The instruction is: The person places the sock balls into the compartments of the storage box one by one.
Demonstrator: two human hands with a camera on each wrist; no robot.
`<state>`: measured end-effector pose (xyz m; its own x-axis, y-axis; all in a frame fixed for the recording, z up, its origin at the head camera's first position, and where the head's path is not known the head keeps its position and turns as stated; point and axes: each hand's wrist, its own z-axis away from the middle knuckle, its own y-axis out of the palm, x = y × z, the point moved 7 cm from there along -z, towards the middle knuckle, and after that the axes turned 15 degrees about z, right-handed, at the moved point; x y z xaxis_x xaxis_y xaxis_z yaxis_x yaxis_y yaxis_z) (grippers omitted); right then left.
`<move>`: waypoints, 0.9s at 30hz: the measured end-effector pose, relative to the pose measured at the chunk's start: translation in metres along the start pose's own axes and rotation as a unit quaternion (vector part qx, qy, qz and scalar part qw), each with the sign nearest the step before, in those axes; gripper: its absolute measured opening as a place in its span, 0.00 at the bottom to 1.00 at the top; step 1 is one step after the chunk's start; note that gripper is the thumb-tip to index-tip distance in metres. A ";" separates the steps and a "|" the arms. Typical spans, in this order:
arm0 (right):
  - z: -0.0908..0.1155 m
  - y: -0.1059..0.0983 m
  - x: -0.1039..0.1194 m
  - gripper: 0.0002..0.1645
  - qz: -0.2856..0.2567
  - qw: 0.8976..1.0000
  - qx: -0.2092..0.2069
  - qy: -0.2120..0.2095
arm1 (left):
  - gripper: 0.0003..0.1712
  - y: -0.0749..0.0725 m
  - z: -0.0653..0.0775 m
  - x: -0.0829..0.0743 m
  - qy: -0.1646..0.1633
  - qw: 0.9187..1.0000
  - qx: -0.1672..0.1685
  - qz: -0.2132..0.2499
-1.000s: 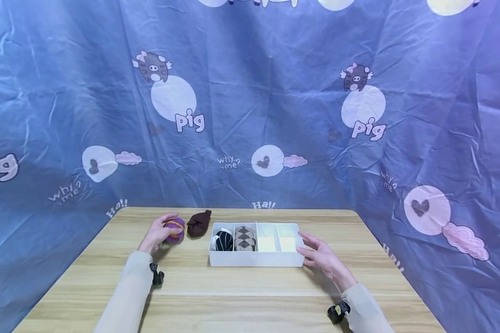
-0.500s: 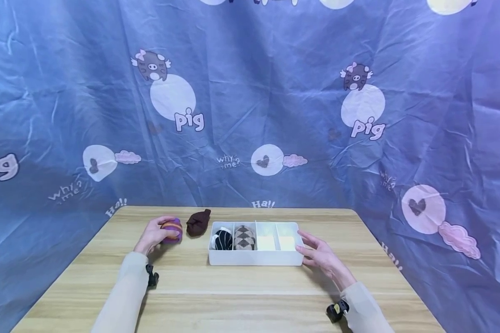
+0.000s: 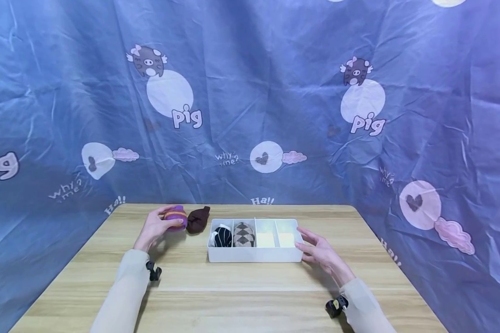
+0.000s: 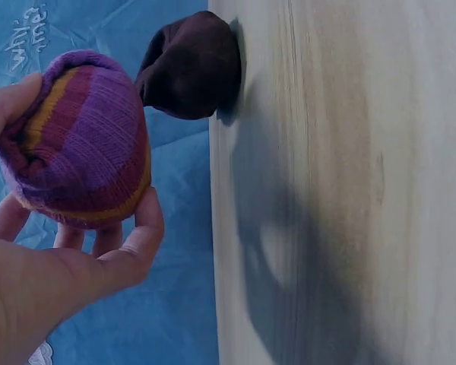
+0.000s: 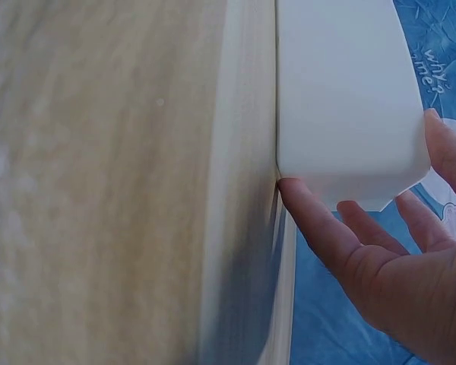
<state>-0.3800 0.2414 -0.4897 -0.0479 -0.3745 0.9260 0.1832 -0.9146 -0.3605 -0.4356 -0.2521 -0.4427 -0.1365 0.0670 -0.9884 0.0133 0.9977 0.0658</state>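
My left hand grips a rolled-up sock, purple with maroon and orange stripes, between thumb and fingers. The left wrist view shows it lifted, with the hand's shadow on the wood. Just beyond lies a dark brown rolled sock. My right hand touches the right end of a white divided box, its extended fingers spread along the end wall. In the box's leftmost compartment sits a black-and-white striped sock, beside it a grey-beige argyle sock. White floor shows in the two right compartments.
The light wooden table carries everything. Close behind its far edge hangs a blue curtain printed with pigs and words, which also runs along both sides. A black wrist device sits by the right sleeve.
My left hand, holding the striped purple sock, moved slightly left, then up and right toward the brown sock. The right hand stays at the box's end. The head view tilted down slightly.
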 end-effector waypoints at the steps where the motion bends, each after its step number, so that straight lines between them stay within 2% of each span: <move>1: 0.000 0.001 0.001 0.44 0.003 1.000 0.003 -0.002 | 0.41 -0.001 0.001 -0.001 -0.001 1.000 -0.002 0.008; 6: -0.002 0.002 0.003 0.44 0.001 1.000 0.007 -0.005 | 0.41 -0.004 0.004 0.000 0.010 1.000 -0.018 0.018; 11: 0.000 0.002 0.003 0.43 0.004 1.000 0.003 -0.003 | 0.41 -0.003 0.004 0.007 0.007 0.999 -0.032 0.017; 20: 0.005 0.002 0.001 0.43 -0.009 1.000 0.004 -0.005 | 0.39 0.011 0.001 0.016 -0.012 0.999 -0.035 0.022; 27: 0.005 0.002 0.002 0.45 -0.014 1.000 0.008 -0.012 | 0.39 0.024 0.002 0.007 0.007 0.999 -0.040 0.027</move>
<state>-0.3753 0.2395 -0.4879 -0.0289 -0.3449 0.9382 0.1980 -0.9220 -0.3328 -0.4339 -0.2280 -0.4485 -0.1509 0.1193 -0.9813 -0.0577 0.9899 0.1293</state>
